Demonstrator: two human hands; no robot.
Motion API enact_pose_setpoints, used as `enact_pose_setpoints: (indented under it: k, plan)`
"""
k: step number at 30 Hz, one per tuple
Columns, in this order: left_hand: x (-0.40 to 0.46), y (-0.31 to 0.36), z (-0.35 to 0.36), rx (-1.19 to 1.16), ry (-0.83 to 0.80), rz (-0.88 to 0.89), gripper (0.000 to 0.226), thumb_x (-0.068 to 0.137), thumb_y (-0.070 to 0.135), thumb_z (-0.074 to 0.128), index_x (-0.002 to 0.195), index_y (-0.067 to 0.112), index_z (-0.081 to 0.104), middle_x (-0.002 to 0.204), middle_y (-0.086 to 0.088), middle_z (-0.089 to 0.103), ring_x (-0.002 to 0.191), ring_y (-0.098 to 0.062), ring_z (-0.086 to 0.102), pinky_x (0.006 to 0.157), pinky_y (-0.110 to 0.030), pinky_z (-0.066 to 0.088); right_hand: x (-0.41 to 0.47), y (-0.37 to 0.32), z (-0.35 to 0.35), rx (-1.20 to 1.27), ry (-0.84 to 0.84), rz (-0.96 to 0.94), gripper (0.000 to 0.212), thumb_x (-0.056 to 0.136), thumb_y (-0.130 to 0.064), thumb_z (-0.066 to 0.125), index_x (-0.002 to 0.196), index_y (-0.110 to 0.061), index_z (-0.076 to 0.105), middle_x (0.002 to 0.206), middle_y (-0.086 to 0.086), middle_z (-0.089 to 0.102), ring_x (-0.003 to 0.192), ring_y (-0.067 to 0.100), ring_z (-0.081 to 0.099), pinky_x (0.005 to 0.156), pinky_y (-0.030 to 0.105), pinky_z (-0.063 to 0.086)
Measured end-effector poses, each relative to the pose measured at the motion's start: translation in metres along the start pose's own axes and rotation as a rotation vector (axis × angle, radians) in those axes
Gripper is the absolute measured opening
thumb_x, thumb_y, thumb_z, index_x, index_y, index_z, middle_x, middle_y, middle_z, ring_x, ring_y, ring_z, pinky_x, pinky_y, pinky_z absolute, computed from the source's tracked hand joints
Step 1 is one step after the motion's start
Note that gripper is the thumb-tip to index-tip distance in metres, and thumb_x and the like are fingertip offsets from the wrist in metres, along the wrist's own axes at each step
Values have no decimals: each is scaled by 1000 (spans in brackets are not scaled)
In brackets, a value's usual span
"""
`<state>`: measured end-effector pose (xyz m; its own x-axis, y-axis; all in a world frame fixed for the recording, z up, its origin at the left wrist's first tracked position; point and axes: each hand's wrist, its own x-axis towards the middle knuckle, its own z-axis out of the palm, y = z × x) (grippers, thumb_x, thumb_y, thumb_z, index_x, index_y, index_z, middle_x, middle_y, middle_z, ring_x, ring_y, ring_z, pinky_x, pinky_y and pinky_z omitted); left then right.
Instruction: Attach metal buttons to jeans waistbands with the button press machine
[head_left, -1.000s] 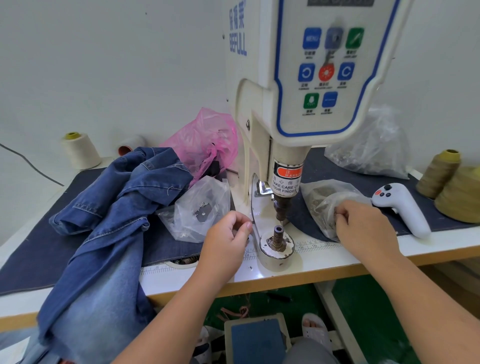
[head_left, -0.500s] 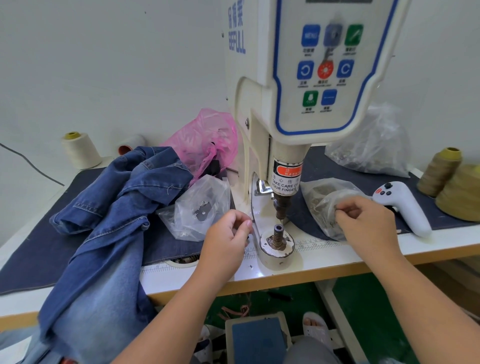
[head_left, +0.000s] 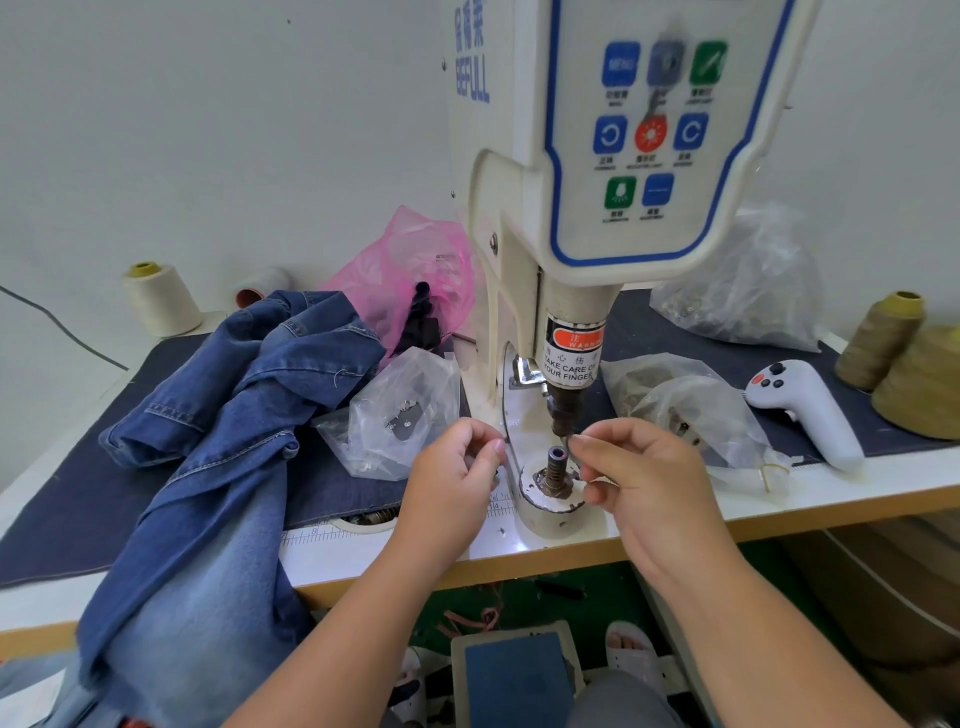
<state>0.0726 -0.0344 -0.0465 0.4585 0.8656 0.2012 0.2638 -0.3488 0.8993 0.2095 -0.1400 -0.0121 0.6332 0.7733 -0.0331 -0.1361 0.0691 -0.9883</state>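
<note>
The button press machine stands mid-table, its punch above the lower die post. My right hand pinches a small metal button between thumb and forefinger, right beside the top of the die post. My left hand hovers just left of the die, fingers curled, thumb tip against forefinger; nothing shows between them. Blue jeans lie heaped on the left and hang over the table's front edge.
Clear bags of metal parts lie left and right of the die, a pink bag behind. A white handheld controller, thread cones and a larger clear bag sit at right. A foot pedal is below.
My right hand left the clear bag at right and moved left to the die post, now pinching a button. My left hand stayed beside the die.
</note>
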Motion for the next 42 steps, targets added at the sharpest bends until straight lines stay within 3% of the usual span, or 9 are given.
enact_pose_setpoints:
  k: [4, 13, 22, 26, 30, 35, 42]
  plan:
    - [0, 0, 0, -2, 0, -1, 13, 100, 24, 54, 91, 30, 61, 81, -1, 69, 70, -16, 64, 63, -34, 55, -2, -3, 7, 110, -33, 74, 25, 82, 1, 74, 66, -18, 76, 65, 2, 68, 56, 13, 59, 51, 23, 48]
    - [0, 1, 0, -8, 2, -1, 15, 100, 22, 54, 88, 29, 61, 80, -4, 69, 71, -20, 64, 65, -39, 54, 2, -1, 4, 248, -114, 92, 32, 81, 10, 69, 70, -18, 79, 69, 7, 70, 51, 11, 57, 47, 19, 46]
    - [-1, 1, -1, -7, -4, -4, 15, 100, 22, 54, 89, 29, 61, 81, -3, 69, 72, -19, 64, 67, -37, 55, 3, 2, 4, 28, -106, -25, 28, 81, -2, 78, 71, -29, 76, 70, 5, 70, 56, 14, 56, 50, 23, 44]
    - [0, 0, -1, -8, -4, 0, 14, 100, 21, 54, 90, 28, 62, 81, -3, 69, 72, -17, 65, 66, -34, 55, 2, 2, 4, 125, -138, -10, 11, 63, -14, 82, 68, -22, 76, 65, 5, 67, 53, 13, 54, 48, 20, 43]
    - [0, 0, -1, -3, 0, 4, 15, 100, 22, 55, 89, 29, 62, 81, -3, 69, 70, -16, 64, 66, -33, 56, 1, 1, 3, 162, -151, 6, 10, 59, -12, 80, 66, -18, 76, 62, 4, 65, 51, 12, 52, 48, 19, 43]
    - [0, 0, -1, 1, 1, -4, 14, 100, 23, 55, 90, 29, 62, 80, -6, 69, 73, -23, 65, 68, -44, 57, -1, -3, 5, 163, -124, 33, 23, 71, 2, 78, 63, -19, 74, 66, 7, 66, 51, 12, 51, 46, 19, 42]
    - [-1, 2, -1, 9, 5, -4, 14, 100, 24, 55, 89, 30, 62, 80, -6, 69, 73, -23, 65, 67, -45, 57, -2, -9, 10, 193, -66, 90, 39, 77, 10, 72, 55, -23, 71, 62, 6, 62, 49, 10, 50, 43, 20, 40]
